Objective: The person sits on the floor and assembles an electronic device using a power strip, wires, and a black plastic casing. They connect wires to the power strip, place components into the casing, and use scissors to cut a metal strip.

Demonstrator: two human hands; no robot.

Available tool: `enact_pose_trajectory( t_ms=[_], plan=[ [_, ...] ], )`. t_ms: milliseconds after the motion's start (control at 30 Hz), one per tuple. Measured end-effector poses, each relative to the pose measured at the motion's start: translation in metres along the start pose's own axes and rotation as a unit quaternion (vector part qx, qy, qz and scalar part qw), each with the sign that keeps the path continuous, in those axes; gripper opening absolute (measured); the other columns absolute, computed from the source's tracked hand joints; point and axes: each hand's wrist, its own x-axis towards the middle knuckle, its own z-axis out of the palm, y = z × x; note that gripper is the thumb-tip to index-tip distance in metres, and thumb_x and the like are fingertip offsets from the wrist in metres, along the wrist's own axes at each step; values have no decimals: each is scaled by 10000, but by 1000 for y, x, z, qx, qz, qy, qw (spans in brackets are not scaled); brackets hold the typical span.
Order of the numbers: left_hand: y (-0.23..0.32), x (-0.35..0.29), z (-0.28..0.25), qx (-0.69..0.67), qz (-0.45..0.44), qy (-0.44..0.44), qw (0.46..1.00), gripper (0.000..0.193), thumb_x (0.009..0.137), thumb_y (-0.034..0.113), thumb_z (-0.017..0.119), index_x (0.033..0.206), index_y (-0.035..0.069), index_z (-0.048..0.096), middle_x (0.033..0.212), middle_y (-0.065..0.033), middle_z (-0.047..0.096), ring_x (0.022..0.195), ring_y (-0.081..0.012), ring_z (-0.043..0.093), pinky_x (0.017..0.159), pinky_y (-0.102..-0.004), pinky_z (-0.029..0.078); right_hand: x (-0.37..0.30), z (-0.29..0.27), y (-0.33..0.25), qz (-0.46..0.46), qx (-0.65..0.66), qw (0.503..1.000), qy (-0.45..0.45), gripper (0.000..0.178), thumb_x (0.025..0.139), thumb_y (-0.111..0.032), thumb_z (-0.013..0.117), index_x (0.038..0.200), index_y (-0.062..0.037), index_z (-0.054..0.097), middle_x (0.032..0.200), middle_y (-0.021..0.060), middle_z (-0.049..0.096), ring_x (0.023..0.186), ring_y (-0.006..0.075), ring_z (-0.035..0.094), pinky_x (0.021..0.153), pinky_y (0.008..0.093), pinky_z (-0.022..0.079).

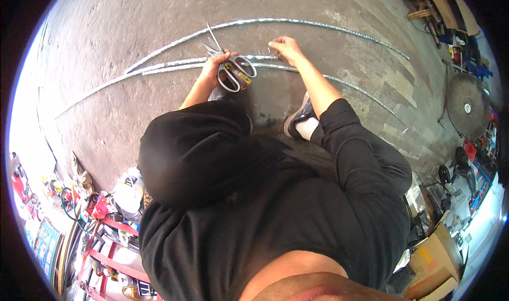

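My left hand (216,67) is closed around large scissors (221,83) with pale looped handles, blades pointing away from me. A thin metal rod (213,36) sticks out beyond the same hand, and a yellow-and-black handle (244,78) shows by the scissor loops; whether these two are one tool I cannot tell. Several long, thin silvery strips (297,21) lie curved across the floor, some passing beneath my hands. Above the strips, to the right, my right hand (287,49) has its fingertips pinched together. Something small and pale may be at them, too small to name.
Grey concrete floor (132,20) spreads around the strips. My shoe (299,114) stands close to the nearest strip. A round fan (467,107) and a cardboard box (432,258) are at the right. Cluttered goods and a red frame (114,264) fill the lower left.
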Motion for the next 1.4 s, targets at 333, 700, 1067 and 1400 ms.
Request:
enact_pose_trajectory(
  t_ms=[333, 700, 1067, 1400],
  plan=[
    [-1, 3, -3, -3, 6, -11, 1000, 280, 872, 85, 666, 1106, 78, 512, 1224, -204, 615, 1041, -359, 641, 906, -490, 544, -5, 24, 0, -93, -435, 894, 63, 242, 785, -249, 739, 926, -52, 739, 883, 149, 726, 826, 285, 700, 748, 405, 549],
    [0, 1, -1, 5, 13, 8, 1000, 333, 871, 79, 660, 1153, 65, 483, 1189, -196, 623, 1043, -362, 636, 899, -514, 542, -14, 17, -15, 15, 171, 976, -137, 195, 871, -36, 632, 1057, 16, 602, 922, 99, 664, 821, 176, 658, 692, 273, 541],
    [-2, 0, -1, -2, 7, 5, 1000, 309, 879, 65, 650, 1138, 62, 482, 1176, -205, 636, 1007, -361, 654, 864, -501, 559, -5, 21, -9, 6, 54, 997, -56, 200, 819, -114, 709, 954, 28, 667, 833, 100, 680, 735, 179, 666, 637, 296, 541],
    [1, -3, 7, 24, 18, 13, 999, 346, 894, 88, 631, 1175, 51, 432, 1226, -216, 608, 1018, -358, 652, 865, -482, 567, 3, 49, -19, -42, -431, 901, 15, 279, 764, -288, 750, 919, -58, 735, 885, 118, 720, 794, 260, 690, 735, 393, 534]
  ],
)
